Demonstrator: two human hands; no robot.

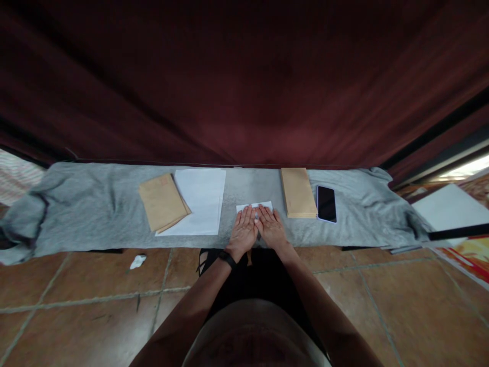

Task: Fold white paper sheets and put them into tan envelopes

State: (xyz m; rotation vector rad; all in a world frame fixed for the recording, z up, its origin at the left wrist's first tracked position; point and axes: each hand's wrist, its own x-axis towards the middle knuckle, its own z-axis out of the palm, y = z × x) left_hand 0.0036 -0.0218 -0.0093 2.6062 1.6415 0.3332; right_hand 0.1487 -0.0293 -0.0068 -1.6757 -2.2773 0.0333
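Note:
Both my palms lie flat, side by side, on a folded white sheet of paper (253,206) at the front of the grey cloth-covered bench (260,184). My left hand (243,230), with a black band at the wrist, has its fingers stretched out over the paper. Beside it my right hand (272,228) also presses flat with fingers extended. Only the far edge of the paper shows beyond the fingertips; the hands hide the rest. To the right is a stack of brown envelopes (299,193). On the left lie white paper sheets (202,201), partly under more brown envelopes (162,201).
A phone (326,204) with a dark screen lies right of the envelope stack. Behind the bench hangs a dark red curtain (244,102). A crumpled white scrap (138,262) is on the tiled floor (99,285). A white board (454,209) stands at the right end.

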